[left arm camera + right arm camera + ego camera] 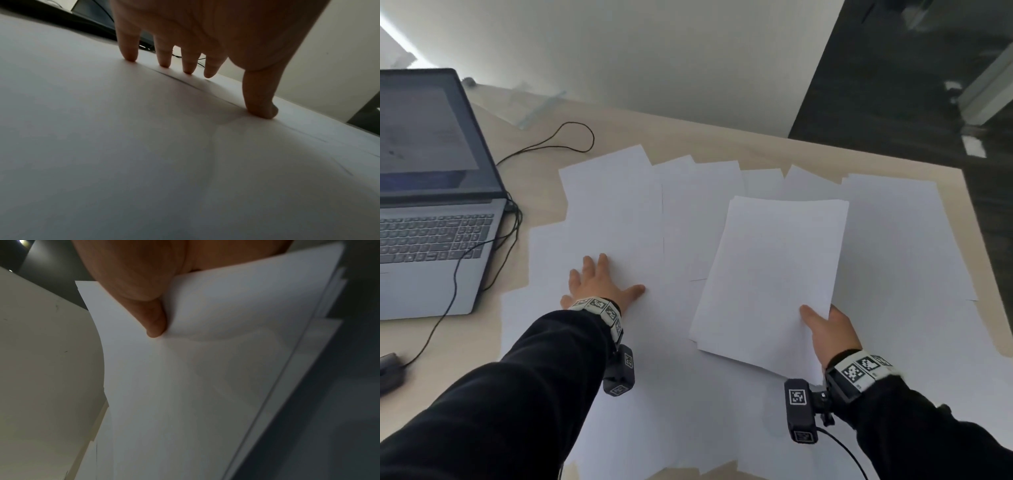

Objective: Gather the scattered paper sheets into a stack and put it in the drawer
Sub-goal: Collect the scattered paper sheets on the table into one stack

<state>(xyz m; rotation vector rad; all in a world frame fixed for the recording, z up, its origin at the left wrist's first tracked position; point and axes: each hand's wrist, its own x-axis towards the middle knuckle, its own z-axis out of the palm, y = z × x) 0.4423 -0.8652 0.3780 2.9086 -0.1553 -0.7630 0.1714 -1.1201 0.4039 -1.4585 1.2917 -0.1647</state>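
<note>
Several white paper sheets (616, 205) lie spread over the beige table (482, 342). My right hand (828, 329) pinches the near right corner of a small stack of sheets (774, 274), thumb on top, and holds it a little above the others. In the right wrist view the thumb (152, 321) presses on the stack (205, 369). My left hand (599, 284) lies flat with spread fingers on a loose sheet at the left. The left wrist view shows the fingertips (130, 55) and thumb touching the paper (144, 146). No drawer is in view.
An open grey laptop (431, 212) stands at the left with black cables (544, 144) trailing beside it. A dark device (390, 371) lies at the near left edge. The table's right edge (983, 260) drops to a dark floor.
</note>
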